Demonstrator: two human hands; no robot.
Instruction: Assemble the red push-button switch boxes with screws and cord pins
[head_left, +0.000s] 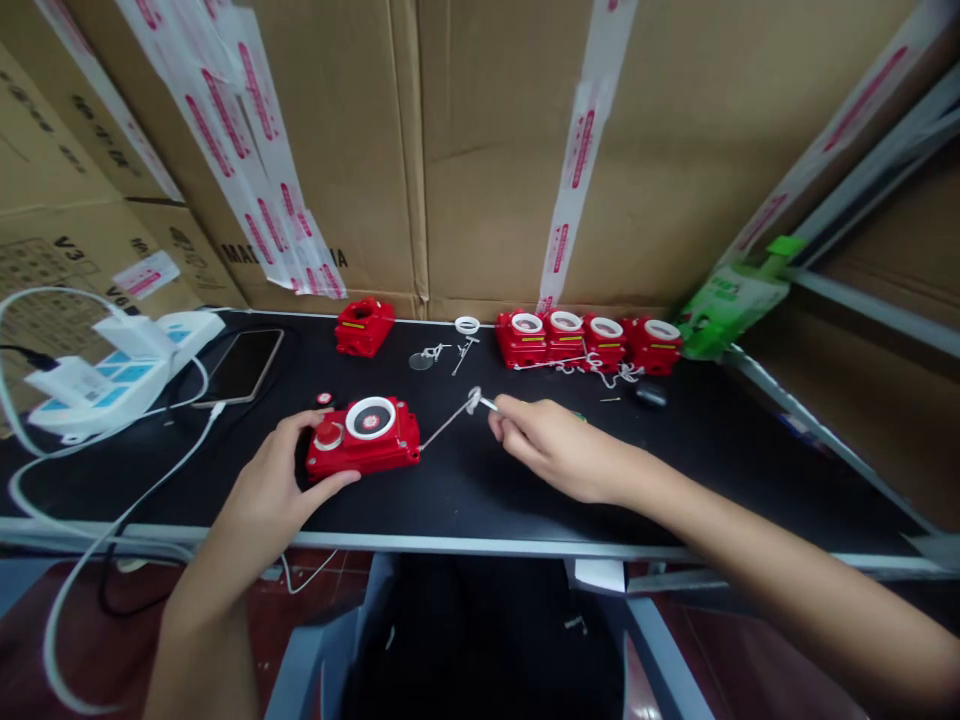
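My left hand (pixel 271 475) grips the left end of a red box (pixel 371 456), thumb along its front and fingers behind it. A white ring (pixel 370 418) with a dark round centre is on the box's top, next to a red knob (pixel 328 431). From the box's right end a light cord (pixel 445 428) stretches up to a small bunched loop (pixel 474 400). Beside that loop, my right hand (pixel 553 446) pinches a thin, pale metallic rod (pixel 488 404). Whether the rod is tied to the cord is too small to tell.
Several similar red boxes (pixel 525 348) with white rings and tangled cords stand in a row at the back. An open red housing (pixel 364 325), a loose white ring (pixel 466 325) and a clear disc (pixel 426 360) lie nearby. A phone (pixel 244 367) and power strip (pixel 127 372) with cables occupy the left.
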